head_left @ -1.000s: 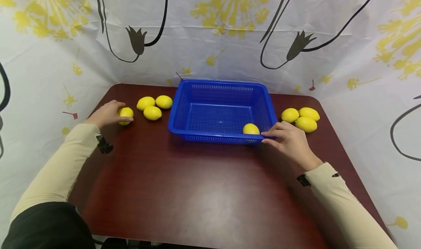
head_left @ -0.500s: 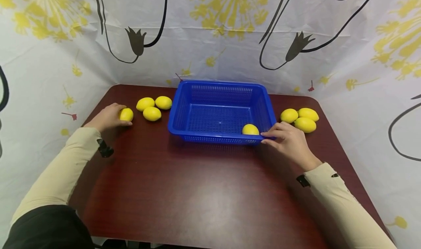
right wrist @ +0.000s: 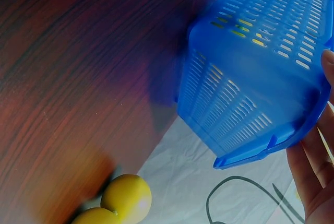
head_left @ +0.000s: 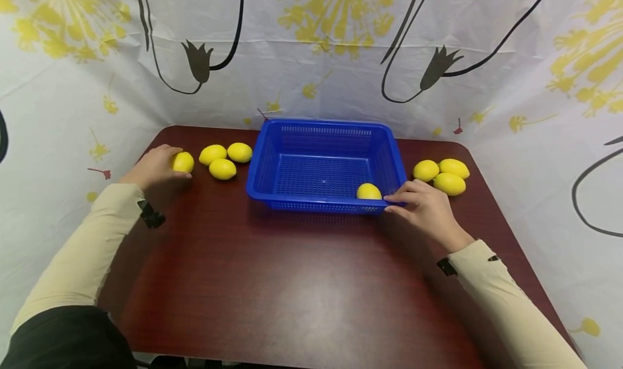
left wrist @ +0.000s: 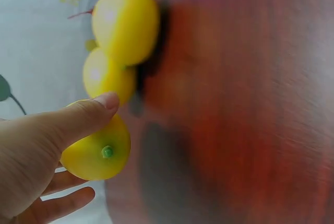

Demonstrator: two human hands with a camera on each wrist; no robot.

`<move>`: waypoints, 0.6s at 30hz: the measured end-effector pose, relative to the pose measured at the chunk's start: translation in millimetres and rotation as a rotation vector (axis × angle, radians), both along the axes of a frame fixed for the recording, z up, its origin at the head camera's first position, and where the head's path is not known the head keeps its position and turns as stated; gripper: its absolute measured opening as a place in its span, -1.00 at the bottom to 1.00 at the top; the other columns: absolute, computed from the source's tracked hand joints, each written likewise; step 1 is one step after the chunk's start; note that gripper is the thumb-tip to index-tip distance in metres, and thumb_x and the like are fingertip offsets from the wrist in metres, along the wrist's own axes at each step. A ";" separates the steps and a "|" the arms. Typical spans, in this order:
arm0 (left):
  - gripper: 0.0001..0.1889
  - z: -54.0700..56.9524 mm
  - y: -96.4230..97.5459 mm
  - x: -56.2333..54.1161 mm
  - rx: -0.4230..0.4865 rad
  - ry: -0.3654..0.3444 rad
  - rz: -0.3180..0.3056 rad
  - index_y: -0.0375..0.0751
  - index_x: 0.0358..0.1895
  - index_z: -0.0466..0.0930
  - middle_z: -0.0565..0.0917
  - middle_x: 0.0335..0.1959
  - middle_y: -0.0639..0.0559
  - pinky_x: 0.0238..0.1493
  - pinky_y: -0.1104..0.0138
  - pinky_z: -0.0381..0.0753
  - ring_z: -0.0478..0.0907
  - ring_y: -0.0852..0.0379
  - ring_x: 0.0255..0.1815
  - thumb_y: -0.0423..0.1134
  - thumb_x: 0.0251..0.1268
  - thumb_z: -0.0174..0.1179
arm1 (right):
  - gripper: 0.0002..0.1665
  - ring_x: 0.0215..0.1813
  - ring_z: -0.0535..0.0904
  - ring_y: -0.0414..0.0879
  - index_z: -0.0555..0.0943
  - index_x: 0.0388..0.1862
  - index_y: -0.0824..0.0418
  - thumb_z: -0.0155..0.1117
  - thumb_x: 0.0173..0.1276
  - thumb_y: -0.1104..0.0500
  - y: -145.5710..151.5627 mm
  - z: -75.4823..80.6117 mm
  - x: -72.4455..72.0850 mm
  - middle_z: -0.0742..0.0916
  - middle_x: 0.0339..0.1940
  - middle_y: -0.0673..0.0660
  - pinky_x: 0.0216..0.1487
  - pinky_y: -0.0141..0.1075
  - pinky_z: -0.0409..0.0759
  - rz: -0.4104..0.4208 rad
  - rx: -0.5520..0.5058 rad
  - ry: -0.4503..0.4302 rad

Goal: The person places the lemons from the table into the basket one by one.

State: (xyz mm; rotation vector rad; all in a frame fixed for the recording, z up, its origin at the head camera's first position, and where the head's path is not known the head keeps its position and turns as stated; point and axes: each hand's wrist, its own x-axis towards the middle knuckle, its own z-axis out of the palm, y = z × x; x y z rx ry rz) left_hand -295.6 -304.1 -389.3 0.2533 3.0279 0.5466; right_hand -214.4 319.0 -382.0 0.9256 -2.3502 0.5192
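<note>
My left hand (head_left: 154, 167) grips a yellow lemon (head_left: 183, 163) at the table's left side. In the left wrist view the thumb lies across the top of that lemon (left wrist: 99, 161), its green stem end showing, and a dark shadow falls on the table apart from it. My right hand (head_left: 428, 209) pinches the front right rim of a blue plastic basket (head_left: 311, 201), as the right wrist view also shows at the basket's corner (right wrist: 292, 78). One lemon (head_left: 368, 191) sits inside the basket, at its front right corner.
Between the left hand and the basket lie three lemons (head_left: 222, 169) close together. Three more lemons (head_left: 450, 184) lie right of the basket, just beyond the right hand. The dark red-brown table (head_left: 292, 282) backs onto a white patterned cloth (head_left: 302, 77).
My left hand has closed round the lemon and raised it slightly, away from me. The right hand stays at the basket rim, and the other lemons have not moved.
</note>
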 end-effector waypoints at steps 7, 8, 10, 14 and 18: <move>-0.10 -1.5 -17.6 -45.9 0.016 0.123 -0.046 -0.41 0.38 0.35 0.49 0.17 -0.40 -0.07 -0.11 0.47 0.42 -0.28 0.05 0.11 0.07 0.45 | -0.63 -0.35 0.53 -0.22 0.83 -0.27 0.03 0.70 -0.16 0.14 0.1 -0.7 0.1 0.73 -0.41 -0.07 -0.45 -0.50 0.37 -0.004 0.007 -0.001; -0.08 2.2 -17.1 -52.0 0.007 0.140 -0.062 -0.39 0.38 0.36 0.50 0.18 -0.42 -0.06 -0.13 0.46 0.42 -0.30 0.07 0.14 0.05 0.46 | -0.63 -0.35 0.53 -0.22 0.83 -0.27 0.03 0.69 -0.16 0.14 0.2 -0.5 0.1 0.73 -0.41 -0.07 -0.45 -0.49 0.38 -0.006 0.009 0.000; -0.11 13.6 -11.0 -58.1 -0.009 0.193 -0.091 -0.36 0.34 0.41 0.53 0.15 -0.40 -0.07 -0.13 0.44 0.43 -0.30 0.06 0.14 0.02 0.47 | -0.64 -0.35 0.53 -0.22 0.83 -0.27 0.03 0.69 -0.15 0.13 0.3 -0.3 0.1 0.73 -0.41 -0.07 -0.45 -0.49 0.38 -0.009 0.011 0.001; -0.22 63.1 26.6 -45.0 -0.011 0.234 -0.148 -0.40 0.25 0.48 0.56 0.06 -0.42 -0.01 -0.13 0.40 0.44 -0.32 0.00 0.02 0.01 0.51 | -0.64 -0.35 0.54 -0.22 0.83 -0.27 0.04 0.69 -0.14 0.13 0.2 -0.1 0.2 0.73 -0.41 -0.07 -0.45 -0.49 0.38 -0.010 0.012 0.000; -0.26 88.4 51.5 -46.6 -0.045 0.258 -0.160 -0.41 0.24 0.48 0.58 0.04 -0.41 0.01 -0.10 0.43 0.46 -0.29 -0.02 -0.03 0.06 0.49 | -0.65 -0.35 0.53 -0.22 0.83 -0.27 0.04 0.69 -0.14 0.14 -0.5 0.1 -0.3 0.73 -0.41 -0.07 -0.45 -0.50 0.38 -0.003 0.005 -0.002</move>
